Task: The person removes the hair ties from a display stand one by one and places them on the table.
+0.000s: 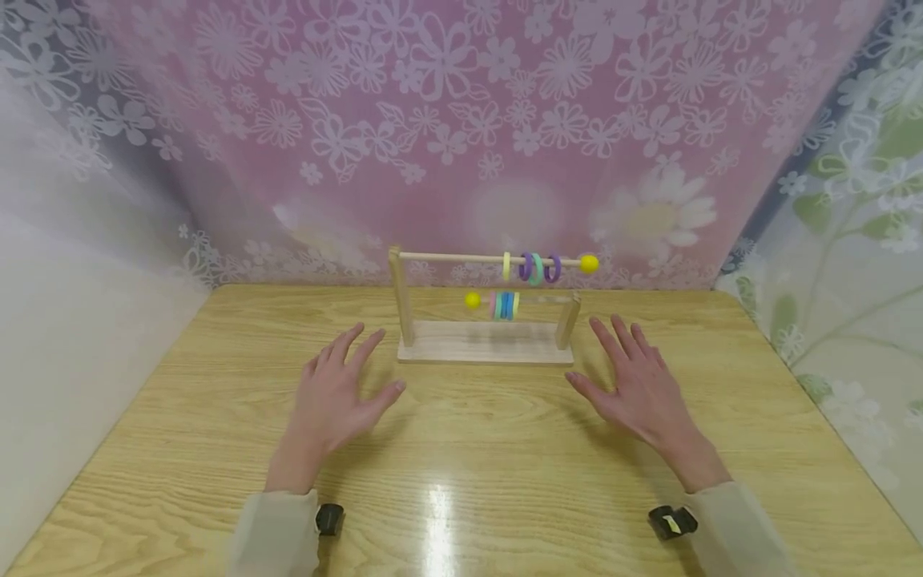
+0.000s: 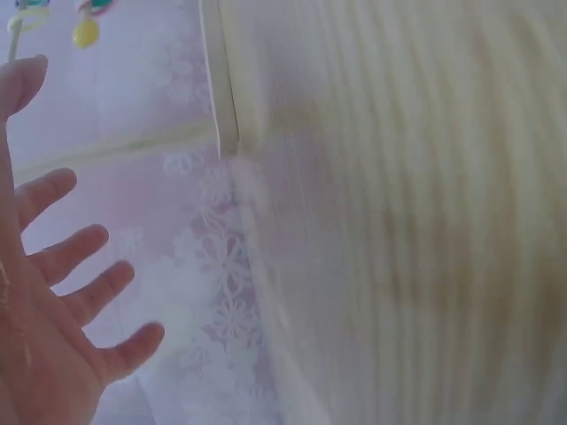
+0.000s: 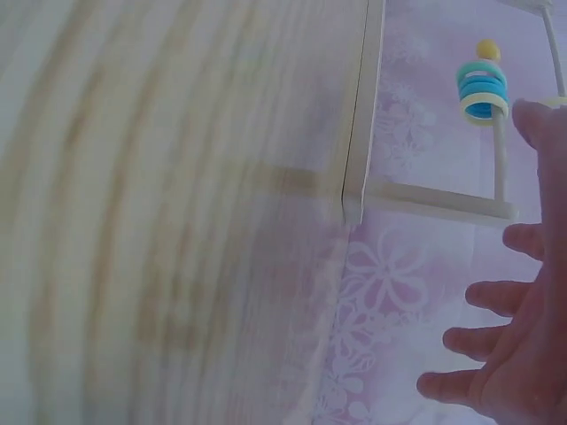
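Note:
Both hands hold nothing. The left hand point(image 1: 333, 405), fingers spread, is over the table left of a wooden ring stand point(image 1: 485, 343). On the right side, the right hand point(image 1: 642, 393) is likewise spread, near the stand's shorter post point(image 1: 568, 322). From the taller post point(image 1: 401, 296) runs an upper rod with a yellow ball point(image 1: 589, 264) at its end; a pale yellow ring point(image 1: 506, 266), purple rings and a green ring point(image 1: 536, 269) hang on it. The lower rod, ending in another yellow ball point(image 1: 472, 300), carries several pink, green, blue and yellow rings point(image 1: 504, 305) pressed together.
The stand is toward the back of a wood-grain table point(image 1: 505, 449). Behind the table hangs a pink flowered curtain point(image 1: 461, 144), with pale flowered cloth point(image 1: 858, 264) along the right. Each wrist wears a small black device point(image 1: 329, 519).

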Motion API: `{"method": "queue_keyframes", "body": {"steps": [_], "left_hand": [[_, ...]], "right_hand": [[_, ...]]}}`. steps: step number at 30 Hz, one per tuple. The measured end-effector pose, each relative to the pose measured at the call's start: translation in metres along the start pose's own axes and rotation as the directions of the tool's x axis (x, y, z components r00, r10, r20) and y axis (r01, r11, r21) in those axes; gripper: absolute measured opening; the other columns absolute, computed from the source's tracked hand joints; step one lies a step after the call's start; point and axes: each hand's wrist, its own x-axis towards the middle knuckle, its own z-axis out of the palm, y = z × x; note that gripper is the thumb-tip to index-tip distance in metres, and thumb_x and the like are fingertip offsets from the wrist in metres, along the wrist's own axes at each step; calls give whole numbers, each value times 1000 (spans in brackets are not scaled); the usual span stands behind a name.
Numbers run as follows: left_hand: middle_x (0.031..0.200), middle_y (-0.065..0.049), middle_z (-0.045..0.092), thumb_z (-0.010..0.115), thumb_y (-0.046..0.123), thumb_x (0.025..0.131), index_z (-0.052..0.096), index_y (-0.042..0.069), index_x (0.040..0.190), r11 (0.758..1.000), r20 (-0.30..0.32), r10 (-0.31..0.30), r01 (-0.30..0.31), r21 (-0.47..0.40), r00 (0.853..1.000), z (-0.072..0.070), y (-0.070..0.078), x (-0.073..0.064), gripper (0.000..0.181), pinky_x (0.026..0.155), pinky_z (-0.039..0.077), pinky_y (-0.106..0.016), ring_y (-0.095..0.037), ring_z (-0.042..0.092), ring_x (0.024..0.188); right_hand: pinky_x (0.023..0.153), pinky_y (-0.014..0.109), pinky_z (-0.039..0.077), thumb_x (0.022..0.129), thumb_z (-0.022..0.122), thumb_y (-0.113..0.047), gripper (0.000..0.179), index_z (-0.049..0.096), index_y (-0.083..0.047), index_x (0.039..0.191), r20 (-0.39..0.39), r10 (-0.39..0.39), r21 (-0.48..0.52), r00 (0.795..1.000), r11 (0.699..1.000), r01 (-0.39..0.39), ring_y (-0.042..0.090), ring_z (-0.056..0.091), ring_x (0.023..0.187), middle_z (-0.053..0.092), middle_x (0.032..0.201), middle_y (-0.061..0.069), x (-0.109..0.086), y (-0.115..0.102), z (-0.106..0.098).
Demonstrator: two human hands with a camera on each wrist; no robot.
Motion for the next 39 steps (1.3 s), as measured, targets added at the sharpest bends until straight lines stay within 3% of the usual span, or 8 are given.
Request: {"method": "queue_keyframes", "body": {"steps": [5, 11, 16, 25, 30, 34, 39], "left_hand": [[153, -7, 49, 70, 52, 92, 50, 24, 150, 986, -60, 31, -41, -162, 998, 10, 13, 5, 68, 105, 42, -65, -38, 53, 135], [141, -7, 58, 73, 43, 92, 54, 21, 146, 956, -85, 40, -62, -287, 996, 18, 31, 14, 61, 97, 53, -55, -34, 61, 124], [129, -7, 63, 75, 37, 92, 59, 21, 140, 923, -101, 44, -79, -375, 994, 26, 43, 24, 53, 91, 54, -49, -33, 64, 114], [125, -11, 70, 75, 25, 94, 67, 10, 129, 856, -166, 49, -127, -500, 985, 43, 61, 45, 39, 92, 58, -50, -34, 71, 107], [123, -7, 71, 73, 27, 96, 68, 11, 127, 835, -136, -3, -72, -545, 991, 49, 66, 57, 35, 92, 59, -48, -31, 71, 106], [119, -8, 73, 72, 27, 96, 70, 11, 125, 804, -116, -55, -25, -594, 992, 53, 68, 67, 33, 92, 59, -48, -27, 72, 103], [114, -13, 74, 72, 26, 96, 71, 10, 122, 785, -102, -50, -24, -619, 994, 59, 77, 77, 31, 88, 60, -44, -24, 72, 99]], "right_hand": [[102, 75, 40, 96, 62, -54, 83, 27, -19, 163, -38, 7, 91, 999, 996, -4, 50, 34, 147, 34, 164, 21, 4, -3, 3], [106, 73, 37, 98, 61, -50, 77, 30, -19, 162, -45, 36, 203, 998, 979, -26, 49, 38, 145, 38, 162, 21, 13, -6, 2], [108, 71, 37, 99, 63, -45, 74, 33, -17, 160, -83, 43, 257, 996, 966, -20, 50, 42, 142, 43, 159, 23, 20, -7, 4], [102, 68, 46, 100, 64, -35, 69, 37, -13, 159, -125, 39, 389, 991, 921, 13, 47, 47, 138, 46, 156, 22, 31, -5, 9], [99, 66, 49, 100, 64, -29, 63, 41, -12, 156, -160, 35, 448, 987, 893, 41, 47, 51, 135, 48, 155, 21, 38, -4, 13], [96, 66, 52, 100, 64, -25, 60, 43, -10, 155, -178, 27, 480, 984, 875, 63, 48, 54, 132, 50, 153, 21, 43, -2, 15], [92, 64, 55, 99, 66, -19, 55, 49, -9, 150, -222, 24, 496, 975, 864, 91, 46, 59, 128, 55, 149, 19, 48, 1, 17]]}}
